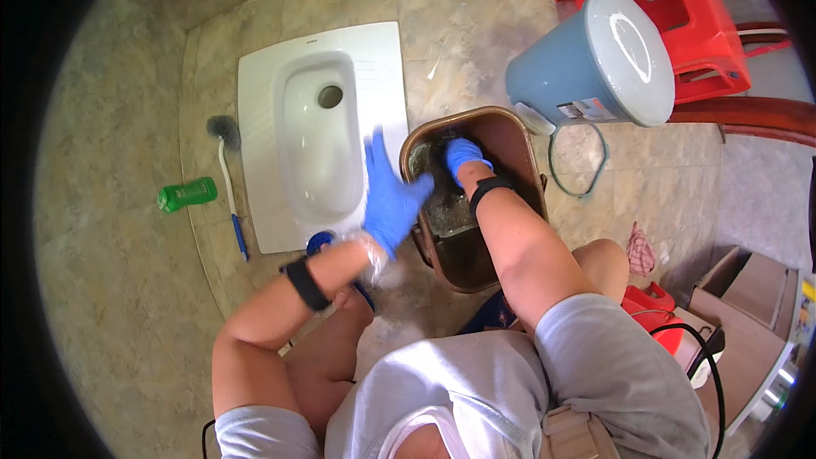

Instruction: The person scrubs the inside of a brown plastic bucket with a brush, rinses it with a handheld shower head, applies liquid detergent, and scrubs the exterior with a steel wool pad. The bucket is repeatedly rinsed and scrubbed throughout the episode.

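Observation:
My left hand (392, 194), in a blue rubber glove, is spread in the air between the white squat toilet (261, 153) and a brown plastic bin (519, 140), and it holds nothing. My right hand (464, 156), gloved in blue as well, reaches down inside the bin, into dark, wet contents that look like water. Its fingers are hidden, so whether it grips something cannot be told. The toilet's bowl looks white and wet, with a round drain hole near its far end.
Left of the toilet lie a toilet brush (228, 172) and a green bottle (187, 194). At the upper right, a blue-grey bucket (561, 70) lies tilted by a red plastic stool (707, 32). A hoop-like handle (605, 169) and a pink cloth (641, 252) are on the tiled floor.

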Motion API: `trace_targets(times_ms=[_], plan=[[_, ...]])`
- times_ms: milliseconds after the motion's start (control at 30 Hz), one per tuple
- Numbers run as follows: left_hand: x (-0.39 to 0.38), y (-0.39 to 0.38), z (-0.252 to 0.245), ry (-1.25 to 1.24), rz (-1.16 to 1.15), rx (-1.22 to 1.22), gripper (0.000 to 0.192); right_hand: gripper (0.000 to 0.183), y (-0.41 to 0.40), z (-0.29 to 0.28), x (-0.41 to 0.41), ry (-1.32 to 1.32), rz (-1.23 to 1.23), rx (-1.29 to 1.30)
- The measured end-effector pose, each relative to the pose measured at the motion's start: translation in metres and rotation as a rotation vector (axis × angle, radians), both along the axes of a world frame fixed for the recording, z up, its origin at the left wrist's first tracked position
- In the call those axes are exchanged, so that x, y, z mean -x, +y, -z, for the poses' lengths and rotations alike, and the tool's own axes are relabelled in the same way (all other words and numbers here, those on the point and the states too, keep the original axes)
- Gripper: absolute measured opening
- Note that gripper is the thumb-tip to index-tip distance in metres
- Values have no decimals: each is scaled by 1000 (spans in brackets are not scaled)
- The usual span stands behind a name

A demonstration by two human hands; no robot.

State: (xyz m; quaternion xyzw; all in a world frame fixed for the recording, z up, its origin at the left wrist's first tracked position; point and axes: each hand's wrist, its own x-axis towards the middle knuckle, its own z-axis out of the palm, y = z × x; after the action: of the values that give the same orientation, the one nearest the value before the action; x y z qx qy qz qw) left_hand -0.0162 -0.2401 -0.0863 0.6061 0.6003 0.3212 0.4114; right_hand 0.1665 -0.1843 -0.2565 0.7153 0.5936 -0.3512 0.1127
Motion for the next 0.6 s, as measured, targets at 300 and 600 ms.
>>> trace_targets(times_ms=[300, 600], plan=[[-21, 72, -3, 39, 366, 122, 47, 37, -5, -18, 32, 43, -319, -84], [-20, 61, -1, 44, 265, 56, 41, 33, -16, 20, -9, -79, 111, 60]])
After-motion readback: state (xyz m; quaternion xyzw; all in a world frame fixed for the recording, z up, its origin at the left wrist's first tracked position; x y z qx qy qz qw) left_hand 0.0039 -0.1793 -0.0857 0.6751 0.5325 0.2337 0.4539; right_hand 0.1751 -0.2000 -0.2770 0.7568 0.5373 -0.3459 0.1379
